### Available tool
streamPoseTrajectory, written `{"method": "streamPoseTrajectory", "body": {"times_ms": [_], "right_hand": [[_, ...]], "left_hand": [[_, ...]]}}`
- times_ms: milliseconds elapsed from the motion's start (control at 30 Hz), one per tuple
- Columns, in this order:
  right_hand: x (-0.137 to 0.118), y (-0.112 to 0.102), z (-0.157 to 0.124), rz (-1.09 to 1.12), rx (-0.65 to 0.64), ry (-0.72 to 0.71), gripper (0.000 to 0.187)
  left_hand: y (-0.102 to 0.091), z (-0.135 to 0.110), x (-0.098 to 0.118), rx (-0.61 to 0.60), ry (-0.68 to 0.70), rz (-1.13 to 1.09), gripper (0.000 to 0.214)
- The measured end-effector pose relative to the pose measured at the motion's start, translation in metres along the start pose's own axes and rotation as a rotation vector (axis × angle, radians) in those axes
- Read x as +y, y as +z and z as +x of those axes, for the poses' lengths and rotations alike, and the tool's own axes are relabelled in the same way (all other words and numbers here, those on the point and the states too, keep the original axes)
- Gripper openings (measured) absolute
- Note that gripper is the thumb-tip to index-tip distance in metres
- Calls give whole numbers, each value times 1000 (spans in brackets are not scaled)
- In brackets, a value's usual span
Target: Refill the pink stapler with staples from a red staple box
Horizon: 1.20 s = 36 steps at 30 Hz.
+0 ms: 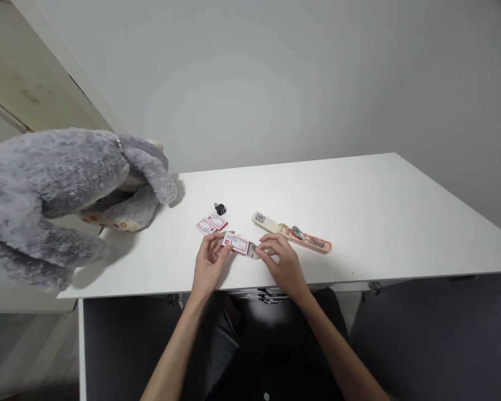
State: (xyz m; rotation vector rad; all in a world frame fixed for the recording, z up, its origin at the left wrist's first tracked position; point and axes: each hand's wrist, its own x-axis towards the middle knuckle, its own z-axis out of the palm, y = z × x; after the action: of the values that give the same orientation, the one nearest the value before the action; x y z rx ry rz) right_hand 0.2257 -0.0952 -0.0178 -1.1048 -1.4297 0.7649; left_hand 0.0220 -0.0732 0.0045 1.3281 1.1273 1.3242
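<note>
My left hand (211, 258) grips a small white-and-red staple box (236, 243) between thumb and fingers, tilted a little above the table. At the box's right end a grey part sticks out, and the fingertips of my right hand (279, 260) are pinched at it. Whether that part is a flap or the contents I cannot tell. Just behind my left hand lie more white-and-red staple boxes (206, 225), side by side. A black staple remover (220, 209) lies behind them. Right of the box, an opened cream-and-pink stapler (309, 239) stretches across the table, its metal parts showing.
A large grey plush toy (67, 172) takes up the left end of the white table (359, 200). Behind the table stands a plain grey wall (275, 83). The table's front edge runs just under my wrists, and dark panels (438, 328) hang below.
</note>
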Motion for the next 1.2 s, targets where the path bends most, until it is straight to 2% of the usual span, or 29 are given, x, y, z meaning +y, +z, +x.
{"method": "streamPoseTrajectory", "body": {"times_ms": [133, 400, 867, 1133, 1200], "right_hand": [[-1, -5, 1, 55, 49, 12, 16], [-11, -6, 1, 145, -100, 20, 14], [-9, -9, 2, 130, -146, -42, 11], [-9, -10, 2, 145, -175, -66, 10], [-8, -10, 2, 152, -183, -57, 10]], "left_hand": [[-2, 1, -4, 80, 4, 9, 44], [-3, 1, -9, 95, -30, 14, 49], [-1, 2, -2, 20, -14, 45, 47], [1, 1, -4, -85, -26, 33, 46], [0, 0, -7, -111, -25, 70, 53]]}}
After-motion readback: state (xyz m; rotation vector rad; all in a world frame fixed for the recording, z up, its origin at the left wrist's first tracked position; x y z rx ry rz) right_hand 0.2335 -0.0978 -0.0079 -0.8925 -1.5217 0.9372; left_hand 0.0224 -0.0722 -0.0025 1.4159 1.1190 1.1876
